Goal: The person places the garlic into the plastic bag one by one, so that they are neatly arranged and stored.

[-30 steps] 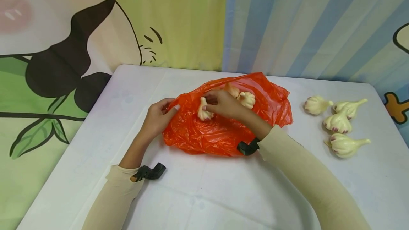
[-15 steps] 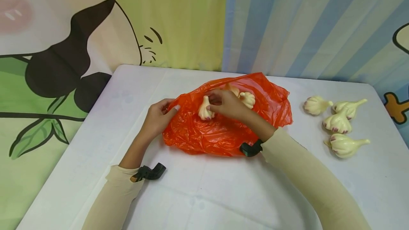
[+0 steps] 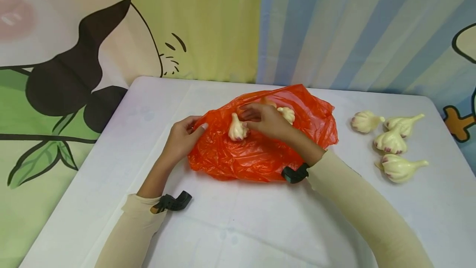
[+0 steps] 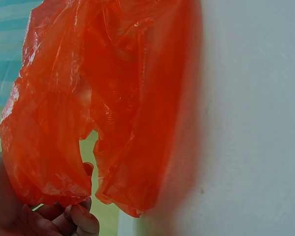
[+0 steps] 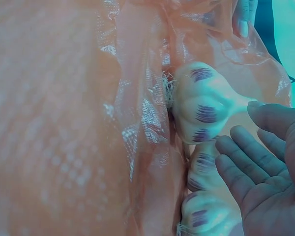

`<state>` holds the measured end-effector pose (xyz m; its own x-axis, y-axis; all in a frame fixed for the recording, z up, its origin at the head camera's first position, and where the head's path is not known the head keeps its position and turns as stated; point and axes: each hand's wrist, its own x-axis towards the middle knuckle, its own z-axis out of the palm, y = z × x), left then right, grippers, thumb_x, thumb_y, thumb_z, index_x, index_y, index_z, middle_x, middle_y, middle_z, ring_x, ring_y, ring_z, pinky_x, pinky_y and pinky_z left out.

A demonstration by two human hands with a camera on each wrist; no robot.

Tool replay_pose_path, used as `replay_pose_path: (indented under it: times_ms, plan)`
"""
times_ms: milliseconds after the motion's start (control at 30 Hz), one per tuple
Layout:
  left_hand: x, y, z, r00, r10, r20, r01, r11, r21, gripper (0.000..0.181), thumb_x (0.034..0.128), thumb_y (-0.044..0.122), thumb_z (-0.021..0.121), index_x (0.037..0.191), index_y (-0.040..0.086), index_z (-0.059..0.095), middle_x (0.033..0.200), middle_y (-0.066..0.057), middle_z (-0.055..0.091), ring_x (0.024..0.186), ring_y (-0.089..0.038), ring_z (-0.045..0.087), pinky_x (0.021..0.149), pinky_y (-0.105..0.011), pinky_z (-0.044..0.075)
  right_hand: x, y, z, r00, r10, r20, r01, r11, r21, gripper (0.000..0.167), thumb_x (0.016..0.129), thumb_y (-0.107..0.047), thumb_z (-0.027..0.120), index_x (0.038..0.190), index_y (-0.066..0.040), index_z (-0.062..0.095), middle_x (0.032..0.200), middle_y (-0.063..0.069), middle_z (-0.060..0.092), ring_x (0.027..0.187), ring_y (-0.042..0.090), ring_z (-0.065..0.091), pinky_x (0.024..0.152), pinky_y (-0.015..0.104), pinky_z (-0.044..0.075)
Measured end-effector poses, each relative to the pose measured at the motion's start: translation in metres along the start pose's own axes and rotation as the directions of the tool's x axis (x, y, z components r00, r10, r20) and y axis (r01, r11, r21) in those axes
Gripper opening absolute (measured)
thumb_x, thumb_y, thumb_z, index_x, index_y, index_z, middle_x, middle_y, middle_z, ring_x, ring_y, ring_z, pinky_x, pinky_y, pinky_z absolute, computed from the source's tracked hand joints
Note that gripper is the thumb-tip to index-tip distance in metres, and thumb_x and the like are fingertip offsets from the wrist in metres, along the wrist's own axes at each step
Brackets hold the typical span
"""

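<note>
A red plastic bag (image 3: 256, 162) lies spread on the table, its mouth loosely parted. My left hand (image 3: 182, 137) pinches the bag's left edge; in the left wrist view its fingers (image 4: 86, 221) bend at the plastic. A cream garlic bulb (image 3: 237, 129) with purple marks sits upright on the bag, stem up. Just right of it is my right hand (image 3: 269, 121), fingers spread and loose; the right wrist view shows the thumb (image 5: 270, 115) by the stem of the bulb (image 5: 199, 103). More garlic bulbs (image 3: 288, 115) lie behind the right hand, partly hidden.
Several garlic bulbs (image 3: 394, 142) are grouped on the right side of the white table (image 3: 208, 235), outside the bag. A cartoon-printed curtain (image 3: 212, 24) hangs behind the table's far edge.
My right hand's fingers have loosened from the garlic bulb and drawn slightly right. The bulb stands in nearly the same spot. The left hand keeps its place, and the head view has shifted slightly.
</note>
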<state>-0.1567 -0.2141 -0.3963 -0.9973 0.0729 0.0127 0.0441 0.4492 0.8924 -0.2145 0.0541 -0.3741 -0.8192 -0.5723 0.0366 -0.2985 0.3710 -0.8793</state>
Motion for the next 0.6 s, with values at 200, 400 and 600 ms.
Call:
replay_pose_path:
  times_ms: [200,400,600]
  plan:
    - [-0.001,-0.001,-0.003,1.000,-0.009,-0.014,0.009,1.000,0.001,0.034,0.0962,0.028,0.063,0.123,0.008,0.064,0.111,-0.007,0.065,0.092,-0.022,0.062,0.077,-0.032,0.055,-0.006,-0.005,-0.006,1.000,-0.013,-0.019,0.013,1.000,0.018,0.040,0.091,0.000,0.065,0.130,0.002,0.056,0.114,0.013,0.066,0.107,0.024,0.063,0.091,0.035,0.050]
    - [-0.001,-0.002,-0.004,1.000,-0.012,-0.009,0.012,1.000,0.006,0.035,0.0966,0.028,0.062,0.125,0.007,0.063,0.113,-0.009,0.064,0.094,-0.023,0.063,0.078,-0.033,0.055,-0.018,-0.010,-0.013,0.998,-0.039,-0.042,0.041,0.998,0.048,0.044,0.090,-0.001,0.068,0.132,0.002,0.055,0.115,0.014,0.065,0.108,0.024,0.062,0.092,0.035,0.050]
    - [0.001,-0.003,-0.003,1.000,-0.009,-0.003,0.009,1.000,0.007,0.036,0.0964,0.028,0.062,0.124,0.006,0.063,0.113,-0.009,0.064,0.094,-0.023,0.062,0.078,-0.031,0.055,-0.035,-0.012,-0.021,0.996,-0.071,-0.051,0.074,0.996,0.053,0.047,0.089,0.000,0.068,0.133,0.004,0.054,0.118,0.017,0.065,0.111,0.027,0.061,0.093,0.040,0.049]
